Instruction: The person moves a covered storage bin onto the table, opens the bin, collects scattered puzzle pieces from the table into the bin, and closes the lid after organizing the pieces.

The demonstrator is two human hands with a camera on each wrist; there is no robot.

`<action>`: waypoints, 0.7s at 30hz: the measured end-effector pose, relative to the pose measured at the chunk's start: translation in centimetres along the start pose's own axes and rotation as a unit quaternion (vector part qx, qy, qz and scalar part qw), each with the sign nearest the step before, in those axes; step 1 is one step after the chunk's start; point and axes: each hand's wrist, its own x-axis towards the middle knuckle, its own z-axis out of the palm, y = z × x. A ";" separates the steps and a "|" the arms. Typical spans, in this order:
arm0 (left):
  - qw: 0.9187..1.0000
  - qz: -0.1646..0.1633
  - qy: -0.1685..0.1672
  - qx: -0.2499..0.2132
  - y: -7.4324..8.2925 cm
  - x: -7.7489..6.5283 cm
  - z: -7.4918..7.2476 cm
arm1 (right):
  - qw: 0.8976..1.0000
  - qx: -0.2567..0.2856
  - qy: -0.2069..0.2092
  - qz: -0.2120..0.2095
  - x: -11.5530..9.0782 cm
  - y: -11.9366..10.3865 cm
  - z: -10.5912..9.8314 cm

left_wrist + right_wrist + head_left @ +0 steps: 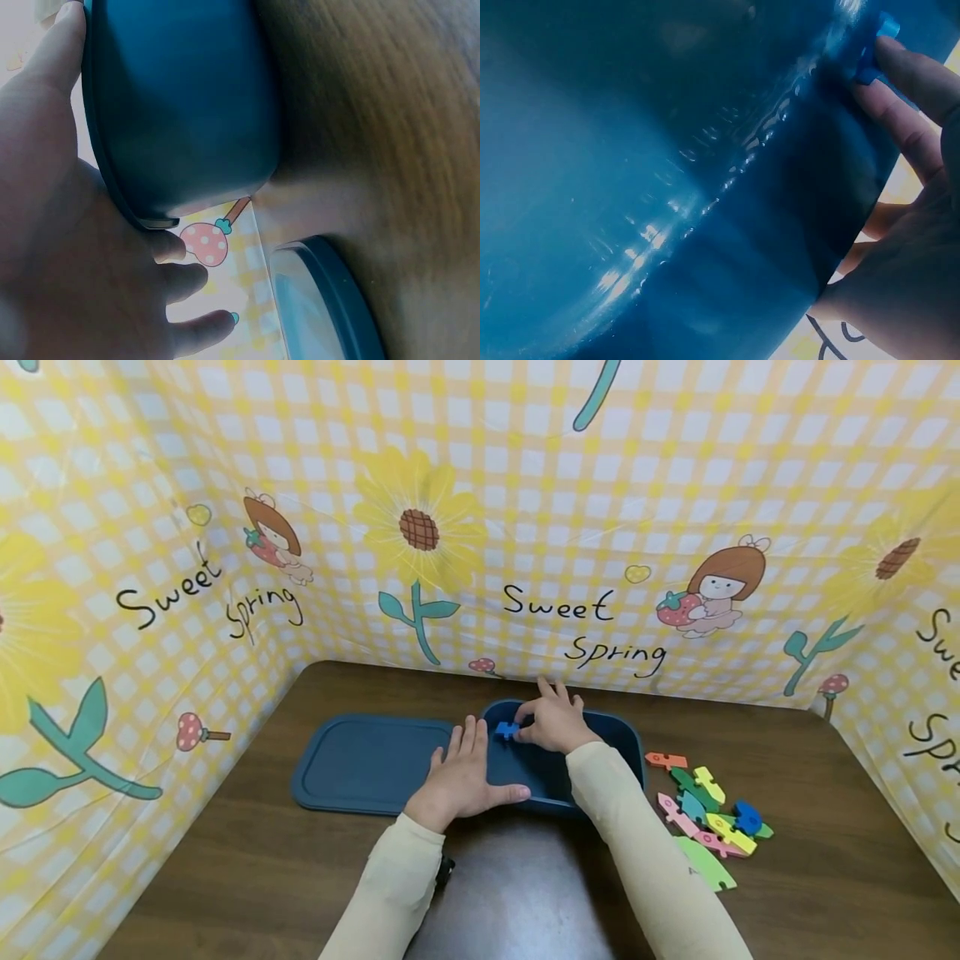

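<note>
A dark blue bin (pixel 637 747) stands at the back of the table. Inside its left end, my right hand (pixel 557 723) pinches a small blue puzzle piece (pixel 506 730) between thumb and index finger; the right wrist view shows the same piece (pixel 877 49) near the bin wall. My left hand (pixel 459 778) rests on the bin's left end with its fingers straight and spread, the thumb along the near rim. In the left wrist view that hand (pixel 97 247) touches the bin's rim, and the bin's outer wall (pixel 187 97) fills the upper middle.
The flat blue lid (pixel 367 764) lies to the left of the bin. On the right lies a loose pile of puzzle pieces in several colours, among them a yellow piece (pixel 731 833), a blue piece (pixel 747 817) and a light green piece (pixel 703 860). A patterned cloth (pixel 525 527) hangs behind.
</note>
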 end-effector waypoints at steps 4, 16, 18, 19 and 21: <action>1.000 0.001 0.001 -0.005 0.0 0.1 0.1 | 1.000 0.023 0.004 0.007 0.0 0.2 0.0; 1.000 0.000 0.006 -0.006 -0.1 0.2 0.4 | 0.983 0.173 0.055 -0.001 -2.1 1.3 -4.3; 1.000 0.000 0.009 -0.006 -0.1 0.2 0.3 | 0.978 0.198 0.071 -0.011 -3.1 1.7 -6.1; 1.000 -0.001 0.009 -0.006 -0.1 0.2 0.3 | 0.975 0.206 0.083 -0.017 -3.6 1.9 -7.0; 1.000 0.000 0.011 -0.009 -0.1 0.1 0.2 | 0.968 0.225 0.108 -0.017 -5.0 2.5 -8.6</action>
